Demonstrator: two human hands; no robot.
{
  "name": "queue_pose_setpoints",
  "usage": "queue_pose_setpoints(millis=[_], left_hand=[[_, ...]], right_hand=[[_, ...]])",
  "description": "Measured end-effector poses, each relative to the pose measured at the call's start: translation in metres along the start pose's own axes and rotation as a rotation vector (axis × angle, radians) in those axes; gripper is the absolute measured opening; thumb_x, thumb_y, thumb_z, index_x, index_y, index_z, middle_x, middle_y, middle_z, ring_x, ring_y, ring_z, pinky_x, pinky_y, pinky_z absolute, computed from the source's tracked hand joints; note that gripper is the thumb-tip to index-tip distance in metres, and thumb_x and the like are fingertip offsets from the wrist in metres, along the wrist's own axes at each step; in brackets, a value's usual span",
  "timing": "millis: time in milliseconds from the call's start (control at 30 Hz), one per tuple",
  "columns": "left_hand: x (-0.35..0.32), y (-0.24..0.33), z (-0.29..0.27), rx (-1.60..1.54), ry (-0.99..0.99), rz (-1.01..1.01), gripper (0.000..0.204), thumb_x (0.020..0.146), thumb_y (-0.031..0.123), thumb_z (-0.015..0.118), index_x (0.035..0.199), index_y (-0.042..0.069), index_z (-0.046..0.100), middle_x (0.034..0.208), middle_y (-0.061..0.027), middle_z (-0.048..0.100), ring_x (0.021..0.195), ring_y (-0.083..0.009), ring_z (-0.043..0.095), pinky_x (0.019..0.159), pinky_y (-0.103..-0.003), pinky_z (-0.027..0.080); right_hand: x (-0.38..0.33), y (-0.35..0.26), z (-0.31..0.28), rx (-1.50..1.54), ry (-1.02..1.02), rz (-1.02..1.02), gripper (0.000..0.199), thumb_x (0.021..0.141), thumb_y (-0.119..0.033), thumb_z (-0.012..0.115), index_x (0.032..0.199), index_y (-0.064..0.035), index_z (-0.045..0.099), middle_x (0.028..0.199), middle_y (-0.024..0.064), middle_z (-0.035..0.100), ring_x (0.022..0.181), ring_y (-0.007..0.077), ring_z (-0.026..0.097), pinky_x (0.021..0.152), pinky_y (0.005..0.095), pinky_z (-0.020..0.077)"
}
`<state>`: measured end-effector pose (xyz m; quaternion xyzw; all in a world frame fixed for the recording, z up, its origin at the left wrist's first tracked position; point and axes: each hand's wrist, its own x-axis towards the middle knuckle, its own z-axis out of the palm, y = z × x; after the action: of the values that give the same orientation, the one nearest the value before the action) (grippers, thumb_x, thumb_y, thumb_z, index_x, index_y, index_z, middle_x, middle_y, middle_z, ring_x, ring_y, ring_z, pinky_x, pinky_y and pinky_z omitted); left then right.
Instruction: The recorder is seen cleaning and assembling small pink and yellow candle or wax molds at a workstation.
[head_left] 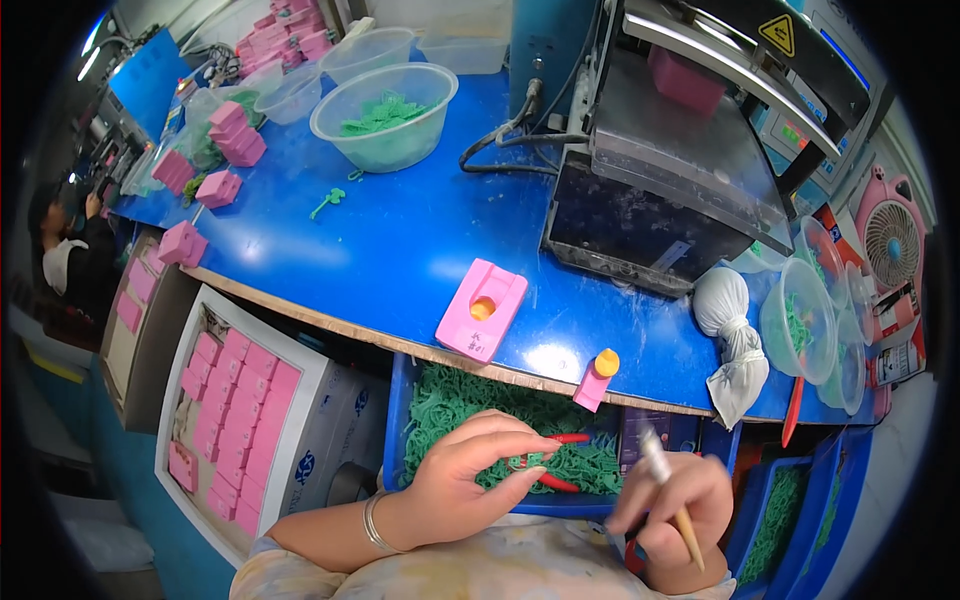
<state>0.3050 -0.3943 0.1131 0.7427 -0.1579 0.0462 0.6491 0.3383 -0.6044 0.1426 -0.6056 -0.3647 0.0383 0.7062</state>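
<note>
"Fingers on the left hand (470, 465): how are they set?"

"Thumb and forefinger curl nearly together, with what looks like one small green piece (522, 462) between their tips, probably pinched there because it is so slight."

"And the right hand (692, 495)?"

"Its fingers fold snugly round one wooden stick (686, 530), slanted like a pen, presumably for control. Its pale upper end is too blurred to make out."

"What lies just beyond the left fingertips?"

"One red-handled tool (572, 438), two grips showing; whether they touch it cannot be told. Around it, one blue tray (399, 420) of green scraps (455, 400), too tangled to count, likely kept there for easy reach."

"Farther ahead?"

"Before the left fingers, one pink block (497, 298) with one hollow. Ahead of the gap between the hands, one pink stub (593, 390) with one orange top (606, 362). Both probably stand near the edge to be handy. Ahead of the right fingers, one cloth bundle (735, 345)."
</note>
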Motion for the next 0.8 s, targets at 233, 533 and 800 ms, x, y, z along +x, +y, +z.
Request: queue_pose_setpoints(millis=[233, 533, 800], left_hand=[[0.001, 0.006, 0.001, 0.068, -0.006, 0.030, 0.033, 0.071, -0.008, 0.064, 0.103, -0.001, 0.061, 0.092, -0.0112, 0.060, 0.082, -0.0205, 0.056, 0.072, -0.029, 0.045], [0.004, 0.007, 0.001, 0.191, -0.001, 0.166, 0.035, 0.066, -0.006, 0.067, 0.100, 0.002, 0.063, 0.088, -0.0100, 0.060, 0.074, -0.0222, 0.056, 0.066, -0.032, 0.045], [0.005, 0.007, 0.001, 0.231, 0.003, 0.203, 0.037, 0.065, -0.005, 0.068, 0.100, 0.002, 0.064, 0.086, -0.0097, 0.059, 0.074, -0.0223, 0.056, 0.065, -0.032, 0.044]], right_hand=[[0.010, -0.021, 0.031, -0.024, 0.310, 0.268, 0.028, 0.087, -0.028, 0.057, 0.073, -0.0049, 0.061, 0.063, 0.0065, 0.057, 0.055, 0.0156, 0.056, 0.045, 0.0271, 0.0425], [0.008, -0.011, 0.022, -0.582, -0.030, -0.112, 0.016, 0.068, -0.007, 0.060, 0.083, -0.0026, 0.056, 0.065, 0.0074, 0.061, 0.048, 0.0179, 0.055, 0.046, 0.0280, 0.0443], [0.010, -0.006, 0.026, -0.651, -0.053, -0.163, 0.017, 0.067, -0.005, 0.060, 0.083, -0.0031, 0.055, 0.065, 0.0068, 0.061, 0.048, 0.0177, 0.056, 0.045, 0.0281, 0.0448]])
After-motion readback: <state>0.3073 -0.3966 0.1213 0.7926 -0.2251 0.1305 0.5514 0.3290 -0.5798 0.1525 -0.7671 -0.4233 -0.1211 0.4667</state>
